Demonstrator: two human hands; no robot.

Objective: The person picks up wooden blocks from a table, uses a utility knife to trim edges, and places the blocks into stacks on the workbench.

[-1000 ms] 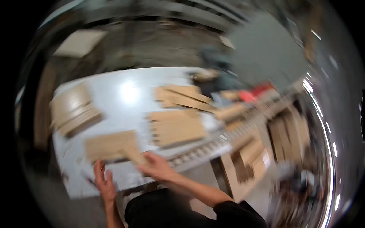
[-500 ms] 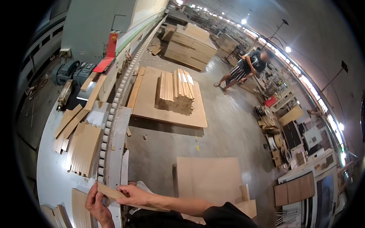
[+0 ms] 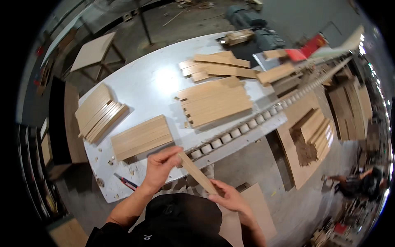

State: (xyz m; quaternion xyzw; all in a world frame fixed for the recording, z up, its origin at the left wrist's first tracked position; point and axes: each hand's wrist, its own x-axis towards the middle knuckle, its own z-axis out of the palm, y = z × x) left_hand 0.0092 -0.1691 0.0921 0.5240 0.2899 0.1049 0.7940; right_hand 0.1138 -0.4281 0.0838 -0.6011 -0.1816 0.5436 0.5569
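- Roughly midway between the two hands, a slim wooden strip [image 3: 197, 173] slanted from far left to near right, beside the near end of a roller track [image 3: 226, 138]; it was pale, flat-sided and straight-edged.
- The left hand [image 3: 160, 168] was pinched on the strip's far end, thumb and fingers together.
- The right hand [image 3: 230, 197] was clamped on its near end, thumb on one side and fingers on the other.
- The white table [image 3: 140, 86] had a smooth, glossy top with a bright glare on its far half and wood crumbs near its left edge.
- On it, a squared wooden block stack [image 3: 142, 136] sat just beyond the left hand, and a fanned stack of boards [image 3: 98, 111] lay farther left.
- A wide layer of boards [image 3: 218, 101], notched at its left and right ends, lay right of the middle; loose strips [image 3: 224, 66] crossed one another beyond it.
- A slim cutter [image 3: 125, 181], red and dark, lay at the near edge.
- The strip's near tip was covered by the right hand, and some left fingertips were hidden. Black clothing [image 3: 181, 218] blocked the near middle, and the right forearm was cut off below.
- A co-worker [image 3: 366, 181] at the far right was small and blurred.
- A dark rack [image 3: 31, 164] at the left rim held things on its shelves, too dim to name.
- On the right, a flat board [image 3: 288, 148] carried a pile of wooden lengths [image 3: 317, 131].
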